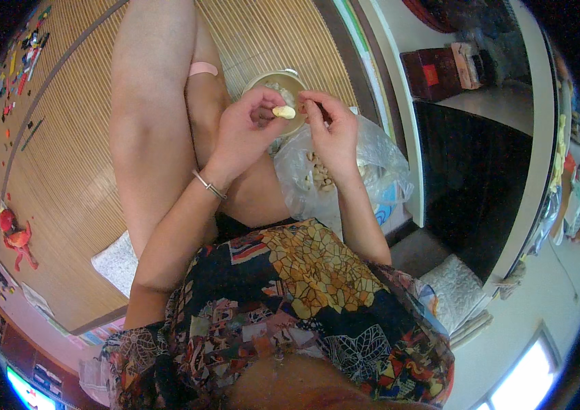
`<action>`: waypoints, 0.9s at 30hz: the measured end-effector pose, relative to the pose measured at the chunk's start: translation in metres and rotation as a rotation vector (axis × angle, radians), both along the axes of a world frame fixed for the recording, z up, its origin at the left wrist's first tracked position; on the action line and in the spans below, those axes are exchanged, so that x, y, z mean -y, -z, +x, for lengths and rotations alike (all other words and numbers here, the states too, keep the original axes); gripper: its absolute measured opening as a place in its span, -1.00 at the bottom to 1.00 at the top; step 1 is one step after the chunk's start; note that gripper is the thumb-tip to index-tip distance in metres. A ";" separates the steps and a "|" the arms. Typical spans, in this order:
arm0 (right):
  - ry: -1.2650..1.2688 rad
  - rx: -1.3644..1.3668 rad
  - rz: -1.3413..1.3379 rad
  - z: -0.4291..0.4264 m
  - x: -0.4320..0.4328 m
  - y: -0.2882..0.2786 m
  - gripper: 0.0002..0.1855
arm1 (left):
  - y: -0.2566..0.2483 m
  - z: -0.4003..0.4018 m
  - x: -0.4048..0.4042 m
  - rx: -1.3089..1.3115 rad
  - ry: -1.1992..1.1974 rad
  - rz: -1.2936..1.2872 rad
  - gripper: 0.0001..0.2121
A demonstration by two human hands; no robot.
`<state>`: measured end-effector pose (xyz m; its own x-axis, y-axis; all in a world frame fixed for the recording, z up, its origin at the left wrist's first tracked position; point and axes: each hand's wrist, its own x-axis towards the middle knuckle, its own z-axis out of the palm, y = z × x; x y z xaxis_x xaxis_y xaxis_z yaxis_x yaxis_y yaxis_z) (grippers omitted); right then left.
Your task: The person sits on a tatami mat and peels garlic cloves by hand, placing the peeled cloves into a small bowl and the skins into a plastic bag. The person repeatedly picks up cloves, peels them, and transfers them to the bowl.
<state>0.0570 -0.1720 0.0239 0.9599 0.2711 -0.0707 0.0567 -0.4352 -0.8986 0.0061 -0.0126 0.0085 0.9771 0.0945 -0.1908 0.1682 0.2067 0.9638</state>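
My left hand pinches a pale yellow clove, which looks like peeled garlic, between thumb and fingertips. Just to its right, my right hand has its thumb and fingers drawn close together; whether a scrap of skin sits between them is too small to tell. Both hands are over a cream bowl with whitish pieces in it, partly hidden by the hands. Below my right wrist lies a clear plastic bag with several unpeeled cloves inside, partly covered by my forearm.
My bare legs stretch over a bamboo mat. Small toy pieces are scattered at the far left, with a red toy nearer. A pale rail runs along the right, beside a dark panel.
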 end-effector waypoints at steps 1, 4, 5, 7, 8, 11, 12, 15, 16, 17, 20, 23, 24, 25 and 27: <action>-0.033 0.044 -0.037 0.000 0.000 -0.002 -0.84 | 0.000 0.000 0.000 -0.010 0.008 0.001 -0.79; 0.029 -0.055 0.060 -0.006 -0.005 -0.006 -0.83 | 0.005 -0.001 -0.002 -0.026 0.020 -0.003 -0.75; 0.014 -0.089 0.065 -0.008 -0.005 -0.007 -0.83 | 0.009 -0.002 -0.002 -0.022 0.018 -0.010 -0.75; -0.010 -0.153 0.073 -0.011 -0.005 -0.011 -0.84 | 0.007 -0.001 -0.002 -0.019 0.026 -0.012 -0.75; 0.004 -0.173 0.111 -0.011 -0.004 -0.008 -0.85 | 0.005 -0.001 -0.002 -0.020 0.032 -0.005 -0.74; 0.027 -0.208 0.191 -0.012 -0.002 -0.001 -0.87 | 0.001 -0.001 -0.002 -0.008 0.033 0.005 -0.75; 0.023 -0.205 0.195 -0.012 -0.002 -0.002 -0.88 | 0.002 -0.002 -0.001 -0.002 0.030 0.007 -0.76; 0.014 -0.202 0.199 -0.014 -0.004 -0.007 -0.89 | 0.002 -0.003 -0.002 0.010 0.025 -0.008 -0.79; 0.012 -0.202 0.198 -0.014 -0.005 -0.008 -0.90 | 0.003 -0.003 -0.002 0.021 0.028 -0.001 -0.80; 0.003 -0.193 0.190 -0.014 -0.004 -0.007 -0.90 | 0.005 -0.004 -0.002 0.032 0.030 0.006 -0.81; -0.012 -0.171 0.177 -0.017 -0.002 -0.002 -0.91 | 0.011 -0.004 -0.006 0.047 0.058 0.004 -0.87; 0.013 -0.197 0.208 -0.018 -0.003 -0.004 -0.91 | 0.014 -0.004 -0.004 -0.029 0.031 -0.143 -0.92; 0.033 -0.230 0.233 -0.018 -0.005 -0.008 -0.91 | 0.013 -0.003 -0.002 -0.068 0.013 -0.213 -0.93; 0.053 -0.264 0.258 -0.019 -0.006 -0.010 -0.90 | 0.012 -0.003 -0.002 -0.086 0.006 -0.208 -0.92; 0.053 -0.254 0.246 -0.019 -0.004 -0.007 -0.90 | 0.009 -0.003 -0.001 -0.123 -0.007 -0.197 -0.90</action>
<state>0.0380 -0.1680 0.0310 0.9331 0.2603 -0.2481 -0.1992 -0.2002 -0.9593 0.0035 -0.0113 -0.0008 0.9449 0.0503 -0.3236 0.2797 0.3904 0.8771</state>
